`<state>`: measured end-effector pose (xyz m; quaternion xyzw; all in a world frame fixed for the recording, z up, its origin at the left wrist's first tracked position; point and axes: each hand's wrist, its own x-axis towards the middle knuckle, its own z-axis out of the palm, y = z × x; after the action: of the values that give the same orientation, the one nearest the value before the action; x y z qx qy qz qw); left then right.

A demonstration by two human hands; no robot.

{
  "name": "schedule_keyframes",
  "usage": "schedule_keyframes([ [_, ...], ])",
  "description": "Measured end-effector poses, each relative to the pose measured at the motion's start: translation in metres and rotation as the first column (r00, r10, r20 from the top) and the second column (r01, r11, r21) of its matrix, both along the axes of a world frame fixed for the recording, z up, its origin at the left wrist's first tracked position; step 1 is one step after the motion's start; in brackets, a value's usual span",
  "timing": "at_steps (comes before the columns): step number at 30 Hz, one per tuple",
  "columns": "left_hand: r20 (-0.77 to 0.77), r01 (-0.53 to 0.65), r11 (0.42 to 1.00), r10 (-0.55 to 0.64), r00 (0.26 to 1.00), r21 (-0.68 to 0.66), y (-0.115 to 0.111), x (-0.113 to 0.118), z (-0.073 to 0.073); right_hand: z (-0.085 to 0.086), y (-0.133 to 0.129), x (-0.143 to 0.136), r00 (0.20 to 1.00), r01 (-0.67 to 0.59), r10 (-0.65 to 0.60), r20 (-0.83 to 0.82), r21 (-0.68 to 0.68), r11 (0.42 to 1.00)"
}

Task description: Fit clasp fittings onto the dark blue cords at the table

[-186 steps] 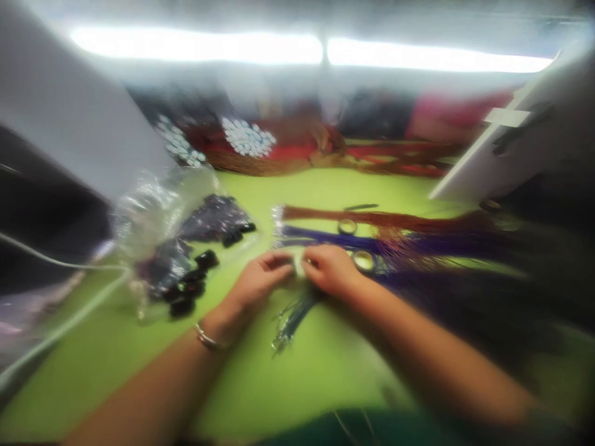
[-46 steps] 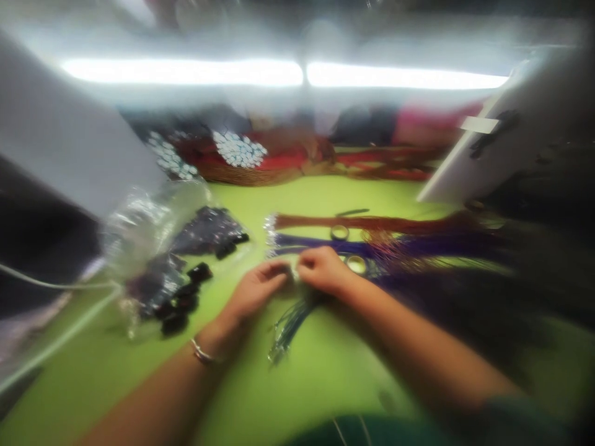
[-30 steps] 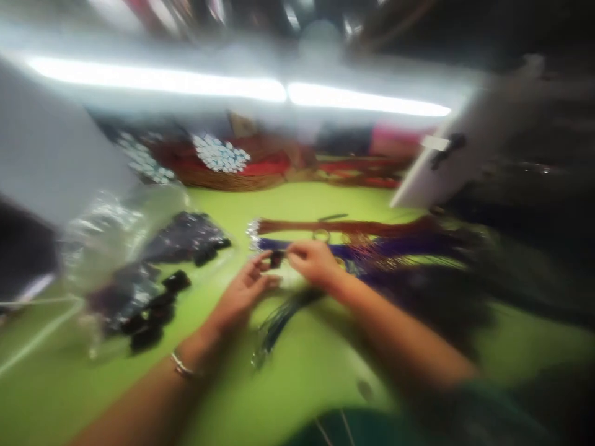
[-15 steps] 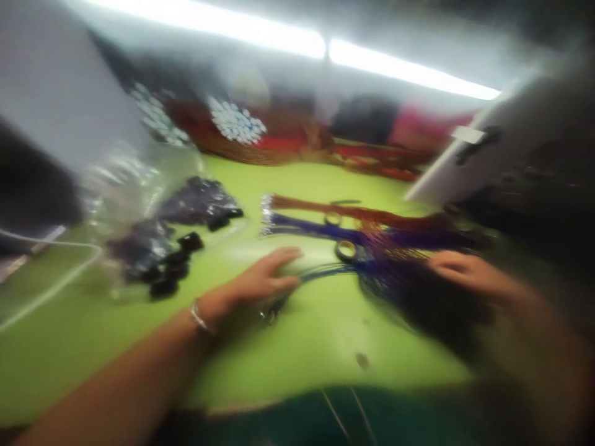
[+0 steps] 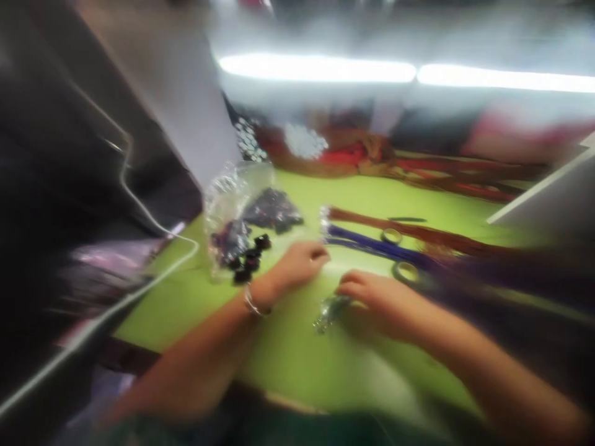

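On the green table, a clear plastic bag lies left of centre, behind small black blocky parts. Rightward, a long brown wire bundle lies behind a long blue wire bundle, with silver-tipped wires before both.

Table: green top. Above its far side: two bright tube lights, end to end. At its left and right: pale upright panels.
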<state>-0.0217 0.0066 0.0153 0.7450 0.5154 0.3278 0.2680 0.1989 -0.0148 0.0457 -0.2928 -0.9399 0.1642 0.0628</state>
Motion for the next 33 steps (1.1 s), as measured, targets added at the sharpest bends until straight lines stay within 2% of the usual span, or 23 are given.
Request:
schedule_keyframes([
  [1,-0.099,-0.012,0.999,0.017,0.995,0.046,0.0,-0.002,0.0,-0.013,0.002,-0.013,0.999,-0.014,0.013,0.047,0.018,1.0],
  [2,-0.205,-0.085,0.991,0.105,0.973,0.101,0.001,-0.007,0.0,-0.025,0.005,-0.021,0.997,-0.028,0.027,0.079,0.023,0.999],
  [4,-0.429,-0.243,0.962,0.274,0.861,0.128,0.008,-0.024,0.003,-0.04,0.009,-0.028,0.995,-0.046,0.045,0.091,0.007,0.999],
  [5,-0.526,-0.329,0.938,0.333,0.782,0.105,0.012,-0.034,0.004,-0.044,0.011,-0.028,0.996,-0.056,0.057,0.073,-0.014,0.998],
  [6,-0.564,-0.377,0.921,0.363,0.742,0.097,0.017,-0.044,0.005,-0.047,0.013,-0.027,0.997,-0.066,0.068,0.04,-0.039,0.997],
  [9,-0.616,-0.445,0.889,0.411,0.672,0.109,0.034,-0.071,0.004,-0.051,0.018,-0.021,0.991,-0.082,0.068,-0.117,-0.115,0.99],
  [12,-0.63,-0.456,0.878,0.439,0.64,0.149,0.049,-0.093,-0.002,-0.058,0.021,-0.021,0.965,-0.064,0.018,-0.262,-0.167,0.984],
  [14,-0.607,-0.539,0.822,0.527,0.596,0.185,0.058,-0.108,-0.006,-0.063,0.022,-0.023,0.949,-0.027,-0.032,-0.314,-0.184,0.983],
  [15,-0.592,-0.577,0.799,0.551,0.589,0.169,0.061,-0.116,-0.008,-0.065,0.022,-0.024,0.943,-0.001,-0.063,-0.328,-0.191,0.982],
  [19,-0.592,-0.565,0.817,0.514,0.621,0.117,0.069,-0.137,-0.013,-0.066,0.02,-0.027,0.935,0.05,-0.118,-0.334,-0.208,0.977],
  [22,-0.539,-0.58,0.805,0.547,0.641,0.127,0.069,-0.134,-0.02,-0.063,0.02,-0.027,0.936,0.047,-0.116,-0.331,-0.208,0.977],
  [27,-0.36,-0.644,0.742,0.662,0.657,0.189,0.068,-0.106,-0.034,-0.063,0.021,-0.028,0.928,0.068,-0.14,-0.346,-0.214,0.975],
  [30,-0.236,-0.697,0.678,0.735,0.635,0.234,0.067,-0.09,-0.04,-0.065,0.022,-0.028,0.903,0.067,-0.144,-0.405,-0.199,0.978],
  [33,-0.109,-0.754,0.598,0.798,0.593,0.272,0.062,-0.079,-0.037,-0.066,0.022,-0.027,0.864,0.106,-0.203,-0.46,-0.227,0.968],
])
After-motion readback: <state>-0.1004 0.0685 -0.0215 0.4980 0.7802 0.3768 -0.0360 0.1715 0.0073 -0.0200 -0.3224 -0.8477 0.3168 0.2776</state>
